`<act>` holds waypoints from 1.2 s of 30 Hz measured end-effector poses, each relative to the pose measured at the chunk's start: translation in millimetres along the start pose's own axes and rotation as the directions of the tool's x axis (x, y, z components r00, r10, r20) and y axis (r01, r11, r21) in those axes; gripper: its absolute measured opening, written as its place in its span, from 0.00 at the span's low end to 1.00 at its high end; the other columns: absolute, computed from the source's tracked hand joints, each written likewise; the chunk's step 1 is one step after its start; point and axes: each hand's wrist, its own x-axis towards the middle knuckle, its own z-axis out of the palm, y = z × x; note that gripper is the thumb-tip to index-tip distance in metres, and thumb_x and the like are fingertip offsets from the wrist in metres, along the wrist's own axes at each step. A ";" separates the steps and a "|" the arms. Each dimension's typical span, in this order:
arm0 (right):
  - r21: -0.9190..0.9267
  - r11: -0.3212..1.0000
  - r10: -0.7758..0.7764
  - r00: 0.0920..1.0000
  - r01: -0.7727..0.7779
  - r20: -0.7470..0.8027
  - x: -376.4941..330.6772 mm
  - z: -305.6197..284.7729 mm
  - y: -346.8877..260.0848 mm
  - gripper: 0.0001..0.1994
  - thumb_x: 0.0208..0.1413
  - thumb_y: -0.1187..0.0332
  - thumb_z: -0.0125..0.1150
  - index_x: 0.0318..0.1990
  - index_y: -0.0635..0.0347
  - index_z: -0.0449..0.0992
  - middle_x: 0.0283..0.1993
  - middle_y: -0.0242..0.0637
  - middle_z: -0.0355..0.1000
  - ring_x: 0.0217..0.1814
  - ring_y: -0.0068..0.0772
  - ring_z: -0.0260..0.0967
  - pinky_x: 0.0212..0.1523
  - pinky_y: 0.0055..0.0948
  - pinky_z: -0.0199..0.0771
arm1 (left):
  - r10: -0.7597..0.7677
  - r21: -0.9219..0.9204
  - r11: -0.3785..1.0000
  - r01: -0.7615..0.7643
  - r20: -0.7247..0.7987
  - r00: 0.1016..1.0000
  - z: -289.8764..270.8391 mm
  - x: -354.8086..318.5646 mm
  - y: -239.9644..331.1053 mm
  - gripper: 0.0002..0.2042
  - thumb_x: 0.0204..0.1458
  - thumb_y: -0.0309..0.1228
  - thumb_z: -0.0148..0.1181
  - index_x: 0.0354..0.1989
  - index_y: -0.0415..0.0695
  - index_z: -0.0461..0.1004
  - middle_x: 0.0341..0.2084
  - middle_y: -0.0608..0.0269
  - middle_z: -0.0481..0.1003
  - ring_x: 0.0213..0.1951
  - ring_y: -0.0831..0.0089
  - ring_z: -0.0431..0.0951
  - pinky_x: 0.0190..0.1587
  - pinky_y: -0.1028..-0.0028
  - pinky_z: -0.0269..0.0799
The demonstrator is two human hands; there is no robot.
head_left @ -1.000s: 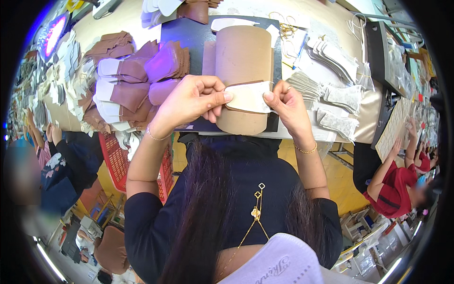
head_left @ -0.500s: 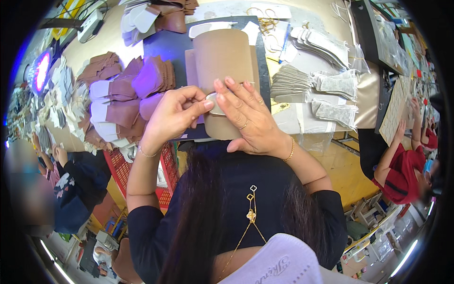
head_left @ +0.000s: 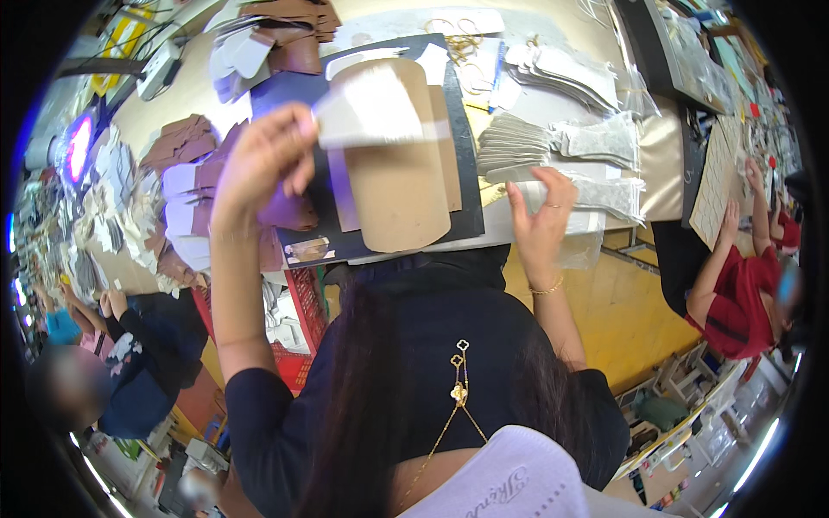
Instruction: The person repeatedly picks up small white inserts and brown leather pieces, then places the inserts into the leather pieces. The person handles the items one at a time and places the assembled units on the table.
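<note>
Between the thumb and fingers of my left hand (head_left: pixel 268 160) is a thin white flat piece (head_left: pixel 376 112), smeared by motion. It is raised over the upper part of a tan board with rounded ends (head_left: pixel 401 198). The board lies on a dark mat (head_left: pixel 466 190) in front of me. Off the board's right side, my right hand (head_left: pixel 544 216) has its thumb and fingers apart, with nothing seen between them. Its fingertips are beside the nearest grey-white fabric pieces (head_left: pixel 596 194); whether they touch cannot be told.
Stacks of brown and white cut pieces (head_left: pixel 186 181) lie to the left. More brown pieces (head_left: pixel 298 47) stand at the far left. Fanned grey pieces (head_left: pixel 518 142) lie at the right, near yellow rings (head_left: pixel 462 39). A red crate (head_left: pixel 302 302) is below the table edge.
My left hand has lifted up and left, taking the white piece off the lower part of the board. My right hand has moved off the board to the right.
</note>
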 end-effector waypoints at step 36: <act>0.248 0.801 0.176 0.610 -0.545 0.773 29.1 -41.7 16.1 0.07 0.63 0.77 0.50 0.37 0.60 0.57 0.64 0.49 0.64 0.35 0.29 0.78 0.26 0.18 0.74 | 0.420 0.822 0.516 0.241 -0.488 0.765 -18.6 -94.9 -67.2 0.14 0.50 0.30 0.62 0.45 0.38 0.77 0.35 0.53 0.72 0.39 0.56 0.74 0.44 0.64 0.70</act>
